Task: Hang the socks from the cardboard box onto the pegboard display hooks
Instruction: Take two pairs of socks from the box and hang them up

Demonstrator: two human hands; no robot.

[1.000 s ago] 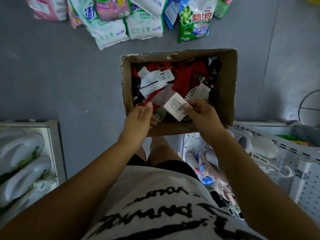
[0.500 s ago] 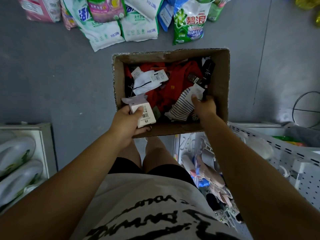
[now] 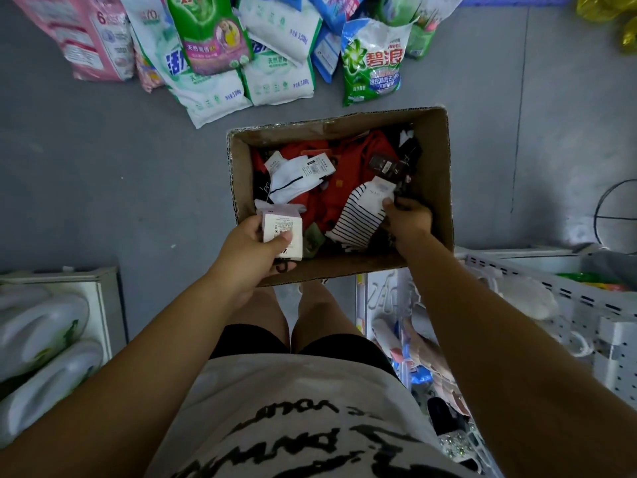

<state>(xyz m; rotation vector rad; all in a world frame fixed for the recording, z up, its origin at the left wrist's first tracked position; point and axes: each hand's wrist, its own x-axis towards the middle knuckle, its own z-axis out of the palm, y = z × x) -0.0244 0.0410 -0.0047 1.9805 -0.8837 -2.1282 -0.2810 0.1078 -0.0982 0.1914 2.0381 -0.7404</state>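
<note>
An open cardboard box (image 3: 434, 174) stands on the grey floor in front of my legs, filled with packed socks in red, white and black. My left hand (image 3: 253, 248) grips a pale pink sock pair with a white label card (image 3: 282, 229) over the box's near left corner. Inside the box on the right, my right hand (image 3: 408, 217) pinches the card end of a black-and-white striped sock pair (image 3: 358, 219). A white sock pair (image 3: 293, 179) lies at the box's left. The white pegboard (image 3: 586, 315) with hanging goods runs along the lower right.
Several detergent bags (image 3: 213, 43) lie on the floor beyond the box. A white shelf with white bottles (image 3: 41, 339) stands at the lower left. A wire ring (image 3: 617, 215) shows at the right edge. Bare grey floor lies left of the box.
The pale sock pair passed from both hands into my left hand and moved left. My right hand reached right inside the box and took hold of the striped sock pair.
</note>
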